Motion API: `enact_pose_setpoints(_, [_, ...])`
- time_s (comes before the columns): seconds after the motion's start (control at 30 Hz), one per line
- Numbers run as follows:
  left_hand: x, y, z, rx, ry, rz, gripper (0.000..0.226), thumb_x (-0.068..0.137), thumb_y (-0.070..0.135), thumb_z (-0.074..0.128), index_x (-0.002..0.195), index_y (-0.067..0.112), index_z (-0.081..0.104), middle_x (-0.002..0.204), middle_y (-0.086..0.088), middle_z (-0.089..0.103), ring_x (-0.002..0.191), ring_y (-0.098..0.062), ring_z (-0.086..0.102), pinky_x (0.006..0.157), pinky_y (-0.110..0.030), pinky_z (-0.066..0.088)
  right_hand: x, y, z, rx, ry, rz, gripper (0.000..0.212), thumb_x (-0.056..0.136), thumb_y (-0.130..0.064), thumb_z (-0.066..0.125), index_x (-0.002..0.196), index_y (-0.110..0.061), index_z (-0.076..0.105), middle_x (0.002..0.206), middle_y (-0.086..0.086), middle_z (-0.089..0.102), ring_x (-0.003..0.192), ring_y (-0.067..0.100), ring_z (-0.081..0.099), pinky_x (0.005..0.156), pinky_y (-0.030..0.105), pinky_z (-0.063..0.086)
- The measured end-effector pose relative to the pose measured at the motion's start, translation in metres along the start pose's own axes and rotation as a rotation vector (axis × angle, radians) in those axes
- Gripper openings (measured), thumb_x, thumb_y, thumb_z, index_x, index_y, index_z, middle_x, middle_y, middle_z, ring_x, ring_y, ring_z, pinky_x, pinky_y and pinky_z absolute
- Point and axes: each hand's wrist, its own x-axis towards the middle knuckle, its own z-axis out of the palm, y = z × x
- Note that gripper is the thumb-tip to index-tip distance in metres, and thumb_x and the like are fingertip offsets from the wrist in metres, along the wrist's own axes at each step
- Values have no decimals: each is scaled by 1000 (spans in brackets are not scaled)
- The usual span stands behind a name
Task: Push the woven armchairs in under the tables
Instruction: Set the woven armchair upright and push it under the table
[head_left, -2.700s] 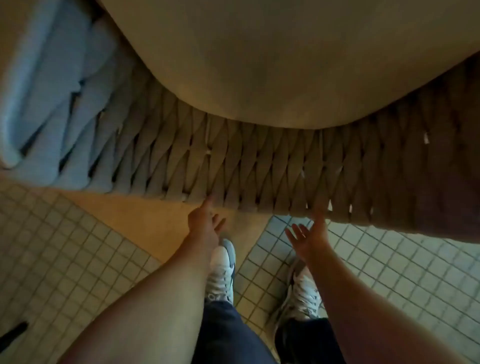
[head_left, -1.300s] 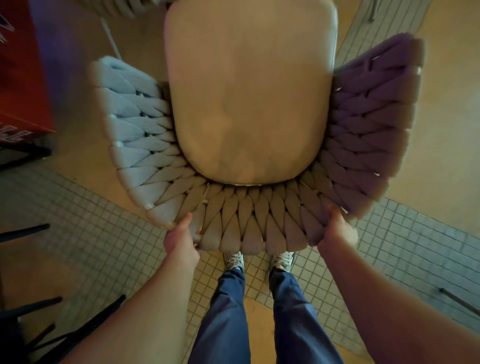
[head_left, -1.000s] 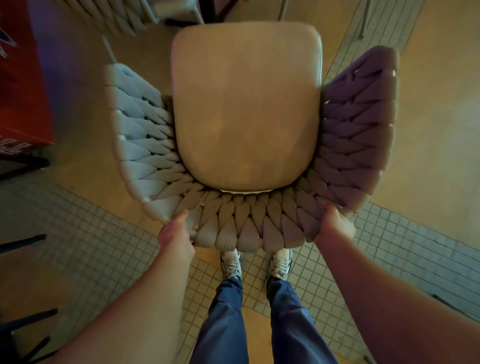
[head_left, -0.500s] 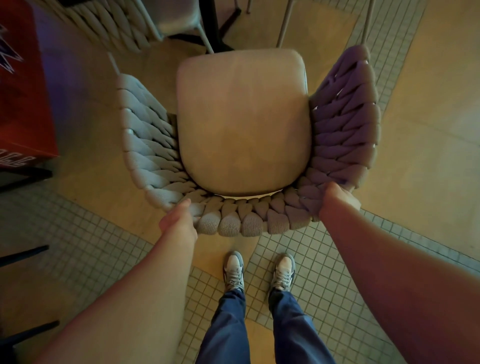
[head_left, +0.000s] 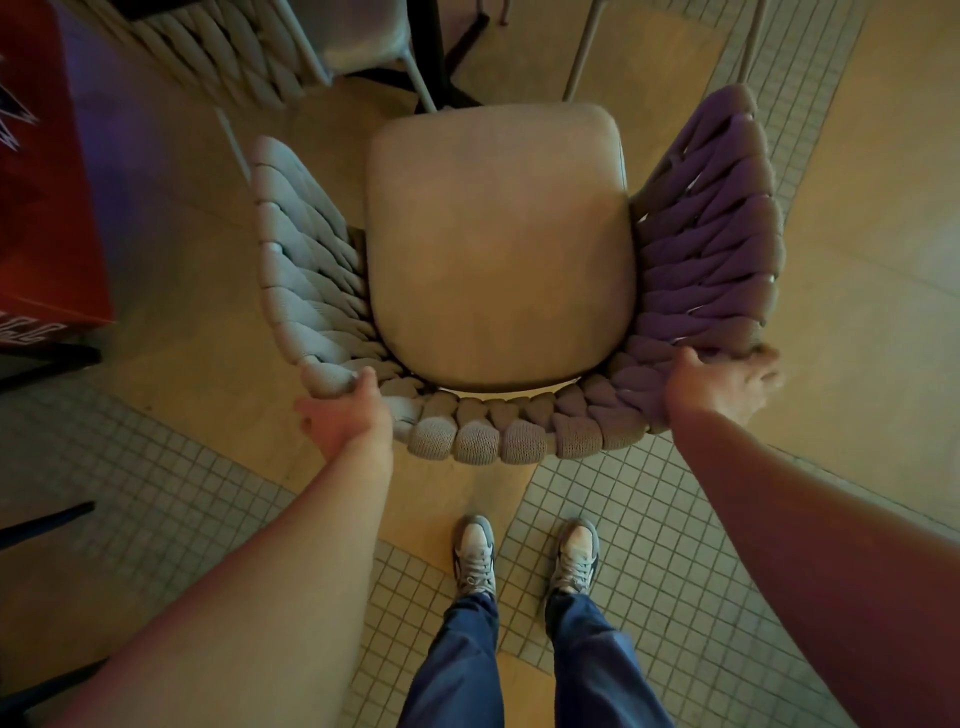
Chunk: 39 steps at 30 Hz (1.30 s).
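Note:
A woven armchair (head_left: 483, 441) with thick braided rope back and a beige seat cushion (head_left: 498, 244) stands right in front of me, seen from above. My left hand (head_left: 345, 413) grips the rope rim at the back's left corner. My right hand (head_left: 724, 384) holds the rim at the back's right corner, fingers wrapped over the outer edge. A dark table post and foot (head_left: 441, 62) stand on the floor just beyond the chair's front edge; the tabletop is out of view.
A second woven armchair (head_left: 234, 57) stands at the top left beside the table post. A red box or sign (head_left: 47, 197) sits at the left. Thin metal legs (head_left: 582, 57) rise at the top right. My shoes (head_left: 524, 556) stand on small floor tiles.
The chair has slid forward, away from my feet and toward the table post. Both arms have stretched out, and my hands have shifted to the back's outer corners.

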Motion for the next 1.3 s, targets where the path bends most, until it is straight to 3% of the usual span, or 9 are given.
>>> enact_pose_setpoints(0.07, [21, 14, -8, 104, 68, 230, 78, 81, 44, 67, 141, 8, 33, 142, -22, 42, 117, -44, 54, 87, -46, 48, 6, -6, -14, -192, 71, -366, 76, 72, -24, 61, 143, -18, 32, 149, 11, 34, 131, 33, 39, 104, 41, 36])
enact_pose_setpoints(0.13, [46, 38, -14, 235, 80, 455, 76, 87, 36, 63, 150, 14, 26, 149, -20, 35, 126, -42, 48, 99, -49, 45, 28, -21, -19, -279, 10, -559, 79, 74, -20, 60, 147, -22, 29, 157, 10, 26, 138, 32, 33, 106, 42, 35])
enact_pose_setpoints(0.27, [85, 87, -16, 577, 89, 781, 71, 93, 22, 55, 154, 24, 19, 152, -19, 32, 133, -42, 40, 105, -52, 38, 83, -60, -19, -536, -140, -766, 78, 79, -8, 51, 151, -27, 25, 162, 9, 15, 141, 38, 27, 102, 50, 40])
enact_pose_setpoints(0.37, [103, 116, -6, 738, 94, 938, 70, 92, 19, 55, 153, 22, 21, 152, -20, 31, 126, -47, 44, 103, -54, 39, 116, -82, -8, -662, -215, -859, 80, 82, -5, 48, 153, -29, 18, 164, 11, 5, 143, 41, 21, 103, 53, 40])
enact_pose_setpoints(0.5, [113, 141, 8, 785, 82, 808, 77, 95, 21, 53, 155, 29, 6, 146, -28, 34, 122, -50, 45, 100, -57, 39, 139, -97, 6, -642, -232, -923, 79, 83, -8, 48, 153, -29, 17, 163, 15, 5, 136, 47, 31, 96, 53, 43])
enact_pose_setpoints(0.63, [114, 139, 13, 746, 93, 748, 79, 97, 20, 48, 154, 36, -4, 129, -32, 44, 102, -51, 52, 87, -57, 43, 147, -95, 10, -627, -230, -944, 81, 81, -6, 52, 152, -25, 21, 162, 17, 11, 130, 49, 37, 93, 53, 45])
enact_pose_setpoints(0.77, [106, 135, 18, 711, 115, 748, 75, 98, 21, 45, 153, 39, -4, 128, -29, 43, 96, -49, 52, 80, -56, 42, 160, -104, 10, -608, -245, -955, 79, 81, -5, 52, 152, -26, 23, 162, 15, 12, 133, 47, 36, 95, 52, 45])
enact_pose_setpoints(1.03, [90, 132, 34, 692, 132, 815, 74, 96, 18, 49, 156, 26, 6, 128, -28, 45, 78, -46, 54, 60, -44, 36, 196, -141, 16, -612, -260, -1000, 77, 82, -6, 58, 150, -25, 28, 161, 13, 15, 139, 40, 32, 97, 55, 45])
enact_pose_setpoints(1.3, [77, 133, 41, 718, 132, 761, 74, 96, 20, 48, 156, 26, 4, 128, -25, 45, 67, -42, 55, 54, -43, 43, 215, -155, 18, -609, -272, -1035, 79, 80, -3, 60, 149, -25, 30, 160, 15, 18, 136, 43, 38, 91, 56, 48])
